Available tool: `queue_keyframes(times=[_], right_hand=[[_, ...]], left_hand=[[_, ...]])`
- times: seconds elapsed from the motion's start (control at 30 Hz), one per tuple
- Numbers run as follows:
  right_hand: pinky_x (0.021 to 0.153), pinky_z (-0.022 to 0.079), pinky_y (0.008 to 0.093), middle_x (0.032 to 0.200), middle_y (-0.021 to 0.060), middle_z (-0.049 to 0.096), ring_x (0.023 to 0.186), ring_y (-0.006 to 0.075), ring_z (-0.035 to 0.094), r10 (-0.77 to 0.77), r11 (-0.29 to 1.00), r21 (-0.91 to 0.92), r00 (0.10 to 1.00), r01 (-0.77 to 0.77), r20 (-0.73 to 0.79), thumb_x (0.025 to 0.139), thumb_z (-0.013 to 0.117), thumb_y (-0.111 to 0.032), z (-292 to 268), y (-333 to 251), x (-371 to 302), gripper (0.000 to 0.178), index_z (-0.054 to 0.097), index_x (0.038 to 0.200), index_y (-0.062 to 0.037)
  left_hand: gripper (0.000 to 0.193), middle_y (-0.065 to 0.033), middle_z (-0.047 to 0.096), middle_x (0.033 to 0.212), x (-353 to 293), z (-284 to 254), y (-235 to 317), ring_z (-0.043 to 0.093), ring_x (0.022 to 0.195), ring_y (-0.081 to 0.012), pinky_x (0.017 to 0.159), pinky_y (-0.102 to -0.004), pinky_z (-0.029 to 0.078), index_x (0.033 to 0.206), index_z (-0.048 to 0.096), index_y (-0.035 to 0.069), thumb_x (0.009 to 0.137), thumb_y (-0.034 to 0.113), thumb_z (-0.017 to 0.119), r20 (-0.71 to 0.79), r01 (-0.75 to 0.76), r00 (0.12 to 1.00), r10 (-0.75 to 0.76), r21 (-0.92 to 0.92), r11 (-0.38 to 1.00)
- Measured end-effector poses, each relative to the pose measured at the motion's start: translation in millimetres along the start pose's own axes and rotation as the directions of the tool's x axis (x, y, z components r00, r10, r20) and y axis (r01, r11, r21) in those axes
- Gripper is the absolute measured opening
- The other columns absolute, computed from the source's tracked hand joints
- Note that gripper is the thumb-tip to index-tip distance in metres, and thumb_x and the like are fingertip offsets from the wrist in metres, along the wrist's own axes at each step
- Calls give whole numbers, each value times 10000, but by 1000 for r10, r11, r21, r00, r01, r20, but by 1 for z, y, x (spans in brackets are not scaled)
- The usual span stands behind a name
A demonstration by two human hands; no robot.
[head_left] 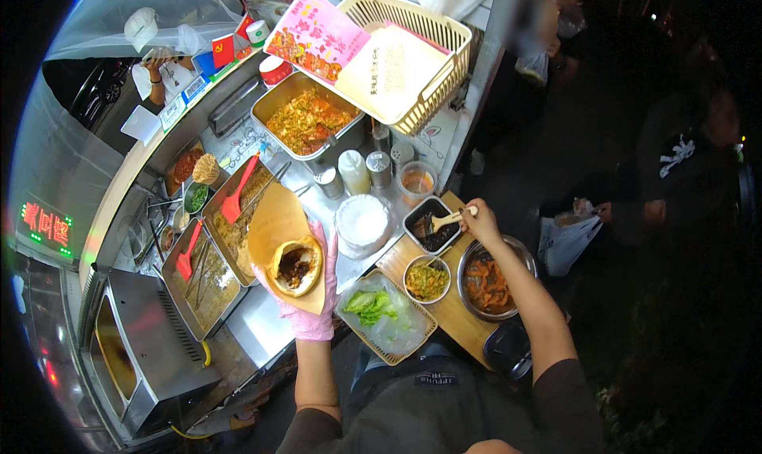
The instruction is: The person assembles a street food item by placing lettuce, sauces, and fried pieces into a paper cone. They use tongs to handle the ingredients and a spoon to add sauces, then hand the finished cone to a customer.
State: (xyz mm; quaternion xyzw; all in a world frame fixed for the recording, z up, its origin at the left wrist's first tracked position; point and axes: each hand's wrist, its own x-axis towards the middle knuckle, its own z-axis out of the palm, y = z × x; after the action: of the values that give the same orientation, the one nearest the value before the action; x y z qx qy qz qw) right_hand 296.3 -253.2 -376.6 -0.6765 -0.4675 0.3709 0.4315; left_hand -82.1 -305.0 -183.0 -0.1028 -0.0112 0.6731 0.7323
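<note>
Left hand (309, 315), pink-gloved, holds bun (298, 266) in brown paper (275, 213); right hand (481, 221) grips brush (451, 218), its tip inside black tub (435, 250).

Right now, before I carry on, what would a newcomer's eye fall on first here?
First, probably, the round bun with its dark filling, in a brown paper sleeve held by the pink-gloved left hand near the centre. Next, the right hand, holding a pale-handled tool in the dark sauce tub. Then the two red spatulas at left and the bright pink paper at top.
</note>
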Motion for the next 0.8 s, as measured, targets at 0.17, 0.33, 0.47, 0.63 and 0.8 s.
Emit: queue_keyframes(times=[0.17, 0.33, 0.47, 0.63, 0.8], right_hand=[[631, 522, 364, 817, 129, 670, 686, 222, 676, -108, 928, -366, 990, 67, -91, 884, 692, -155, -26, -36, -26, 351, 546, 1168, -11], [689, 516, 316, 956, 113, 641, 741, 212, 635, -161, 892, -449, 966, 55, -202, 874, 679, -103, -122, -69, -119, 275, 615, 1127, -17], [773, 524, 327, 992, 101, 662, 857, 231, 646, 85, 823, -506, 936, -259, -342, 807, 728, -47, -204, -33, -229, 246, 679, 1047, -29], [1045, 358, 448, 1235, 92, 622, 1207, 305, 507, 415, 385, -888, 907, -251, -76, 541, 919, -312, -214, 15, -359, 781, 640, 1235, -88], [1031, 353, 452, 1237, 101, 581, 1193, 304, 497, 271, 440, -865, 954, -240, -127, 591, 907, -269, -181, 45, -391, 751, 605, 1252, -79]], left_hand=[[672, -125, 479, 1426, -27, -18, -7, 426, 1339, -369, 1159, -569, 301, 1409, 465, 182, 907, 623, 535, -362, -77, 927, 101, 80, 994], [764, -157, 472, 1426, -46, -53, -28, 428, 1346, -354, 1167, -575, 295, 1416, 446, 95, 852, 559, 670, -423, -10, 906, 2, -18, 1000], [729, -143, 493, 1412, -50, -61, -61, 449, 1327, -352, 1164, -562, 309, 1406, 462, 92, 858, 517, 686, -480, 150, 865, -144, -25, 988], [715, -165, 509, 1391, -24, -51, -84, 455, 1321, -367, 1152, -582, 318, 1406, 462, 86, 867, 505, 673, -496, 183, 848, -185, -53, 982], [762, -192, 470, 1423, -6, -51, -83, 452, 1316, -394, 1158, -573, 317, 1431, 428, 87, 865, 549, 642, -418, 250, 885, -207, 51, 967]])
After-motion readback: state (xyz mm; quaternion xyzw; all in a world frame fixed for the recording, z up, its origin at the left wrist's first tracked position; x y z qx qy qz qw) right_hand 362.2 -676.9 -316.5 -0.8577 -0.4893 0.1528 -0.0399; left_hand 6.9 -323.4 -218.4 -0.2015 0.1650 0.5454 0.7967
